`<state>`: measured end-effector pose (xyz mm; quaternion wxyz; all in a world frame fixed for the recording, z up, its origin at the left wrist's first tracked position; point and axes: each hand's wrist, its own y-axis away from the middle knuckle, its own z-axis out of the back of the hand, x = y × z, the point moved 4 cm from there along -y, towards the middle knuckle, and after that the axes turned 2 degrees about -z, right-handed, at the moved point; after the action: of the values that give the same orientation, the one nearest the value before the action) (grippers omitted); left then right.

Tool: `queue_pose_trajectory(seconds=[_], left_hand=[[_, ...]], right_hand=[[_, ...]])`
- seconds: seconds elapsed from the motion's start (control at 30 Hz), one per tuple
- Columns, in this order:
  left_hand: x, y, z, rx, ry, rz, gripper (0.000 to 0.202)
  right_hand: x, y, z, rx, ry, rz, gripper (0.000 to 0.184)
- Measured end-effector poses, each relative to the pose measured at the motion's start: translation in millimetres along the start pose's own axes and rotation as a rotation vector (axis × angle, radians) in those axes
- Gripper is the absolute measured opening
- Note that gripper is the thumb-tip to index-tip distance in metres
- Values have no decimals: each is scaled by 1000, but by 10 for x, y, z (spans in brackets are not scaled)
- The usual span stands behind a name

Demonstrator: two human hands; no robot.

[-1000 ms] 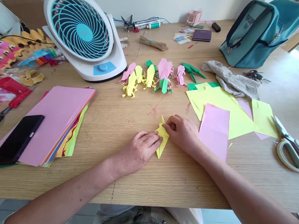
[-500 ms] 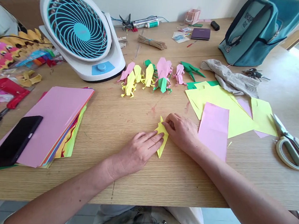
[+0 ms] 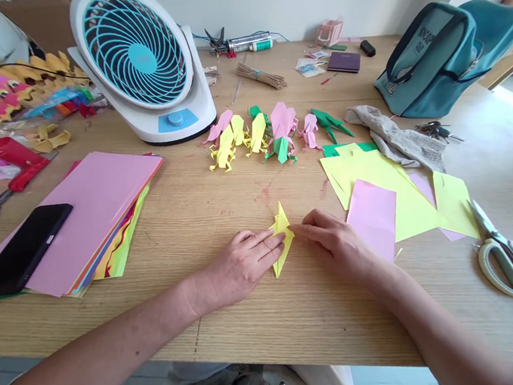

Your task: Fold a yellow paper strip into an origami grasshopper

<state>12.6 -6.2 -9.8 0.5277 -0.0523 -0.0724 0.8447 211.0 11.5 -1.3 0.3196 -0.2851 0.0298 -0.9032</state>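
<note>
A small folded yellow paper (image 3: pixel 283 218), pointed at both ends, lies on the wooden table. My left hand (image 3: pixel 249 258) rests on it with its fingers out flat, covering its middle and left side. At the paper's right corner, the thumb and forefinger of my right hand (image 3: pixel 332 238) are pinched together; the other fingers curl under. Beyond my hands stand several folded paper frogs in yellow (image 3: pixel 224 148), pink (image 3: pixel 283 120) and green (image 3: pixel 282 149). A pink paper strip (image 3: pixel 373 215) lies beside my right hand, on yellow sheets (image 3: pixel 404 197).
A white fan (image 3: pixel 136 49) stands at the back left. A black phone (image 3: pixel 23 249) lies on a stack of coloured paper (image 3: pixel 97 211). Scissors (image 3: pixel 503 261) lie at the right, near a grey cloth (image 3: pixel 395 134) and keys (image 3: pixel 437 130). Behind them is a teal backpack (image 3: pixel 432 58).
My right hand has moved from the paper's upper part to its right corner, back to the right. My left hand still presses the paper. The view has shifted slightly.
</note>
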Motion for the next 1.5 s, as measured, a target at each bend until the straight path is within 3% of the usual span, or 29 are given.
queue_pose_trajectory(seconds=[0.13,0.33,0.63,0.83,1.13,1.5], left_hand=[[-7,-4,4,24,-1,8,40],[-9,-14,10,32,10,22,40],[-43,-17,12,61,-47,19,40],[-46,-21,17,64,-62,23,42],[-16,-20,-6,44,-15,40,39],[-13,-5,-8,67,-51,24,41]], right_hand=[[37,67,-41,27,121,94,41],[15,120,-75,49,160,123,42],[65,118,-102,85,291,160,32],[127,129,-79,28,276,138,32],[183,100,-148,72,387,97,27],[206,116,-175,86,371,79,24]])
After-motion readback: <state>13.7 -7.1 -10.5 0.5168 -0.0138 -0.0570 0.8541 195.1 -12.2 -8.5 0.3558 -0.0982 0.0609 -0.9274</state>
